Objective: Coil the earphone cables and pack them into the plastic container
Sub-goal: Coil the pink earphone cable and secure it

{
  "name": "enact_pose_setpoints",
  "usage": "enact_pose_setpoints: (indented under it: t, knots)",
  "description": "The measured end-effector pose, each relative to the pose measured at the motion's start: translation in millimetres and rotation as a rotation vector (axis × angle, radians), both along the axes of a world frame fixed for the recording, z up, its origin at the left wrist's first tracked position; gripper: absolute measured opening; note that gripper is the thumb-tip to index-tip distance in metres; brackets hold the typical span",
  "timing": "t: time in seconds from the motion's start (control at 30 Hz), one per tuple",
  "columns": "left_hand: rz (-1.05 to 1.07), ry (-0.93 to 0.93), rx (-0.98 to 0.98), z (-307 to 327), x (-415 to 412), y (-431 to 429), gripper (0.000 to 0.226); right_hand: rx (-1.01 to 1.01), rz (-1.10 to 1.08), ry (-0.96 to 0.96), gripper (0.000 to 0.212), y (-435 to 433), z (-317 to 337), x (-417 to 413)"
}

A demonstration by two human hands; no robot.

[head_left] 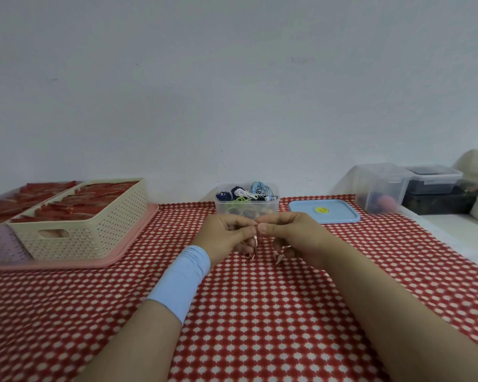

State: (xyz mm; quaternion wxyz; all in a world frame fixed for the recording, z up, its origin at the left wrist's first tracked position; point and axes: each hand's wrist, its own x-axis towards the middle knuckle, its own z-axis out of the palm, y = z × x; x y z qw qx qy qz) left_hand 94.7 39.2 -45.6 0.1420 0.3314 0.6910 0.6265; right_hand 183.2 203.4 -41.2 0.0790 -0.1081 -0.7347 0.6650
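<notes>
I see left hand and right hand pinching earphone cable; container just behind, blue lid beside, basket left.

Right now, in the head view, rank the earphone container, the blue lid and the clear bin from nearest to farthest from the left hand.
1. earphone container: just behind the left hand, centre.
2. blue lid: lying flat, right of the container.
3. clear bin: farther right and further back.

tablecloth: red-white check | basket: cream | tray: pink | lid: light blue, yellow centre | wristband: pale blue
</notes>
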Motion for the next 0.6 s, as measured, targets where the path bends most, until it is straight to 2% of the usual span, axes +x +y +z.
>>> enact_pose_setpoints:
  t: [0.13, 0.2, 0.23, 0.33, 0.37, 0.4, 0.47, 0.6]
  knots:
    - [0.155, 0.173, -0.062, -2, -8, 0, 0.014, 0.164, -0.168, 0.067, 0.018, 7, 3, 2]
    - [0.21, 0.269, -0.142, -7, -15, -3, 0.014, 0.34, -0.185, 0.046, 0.029, 12, 4, 5]
    - [0.232, 0.301, -0.192, -9, -19, -5, 0.012, 0.468, -0.144, -0.004, 0.042, 14, 4, 7]
    - [0.232, 0.304, -0.306, -13, -25, -6, 0.01, 0.891, 0.063, -0.313, 0.103, 10, 3, 7]
    - [0.209, 0.306, -0.343, -13, -26, -6, 0.01, 0.977, 0.098, -0.361, 0.113, 6, 2, 6]
    - [0.182, 0.317, -0.387, -14, -25, -5, 0.008, 1.027, 0.099, -0.358, 0.114, 3, 1, 5]
    - [0.127, 0.349, -0.457, -15, -23, -4, 0.007, 1.053, 0.054, -0.263, 0.102, -2, 0, 2]
    - [0.069, 0.314, -0.449, -13, -19, 3, 0.011, 1.082, 0.13, -0.133, 0.085, -6, 1, -9]
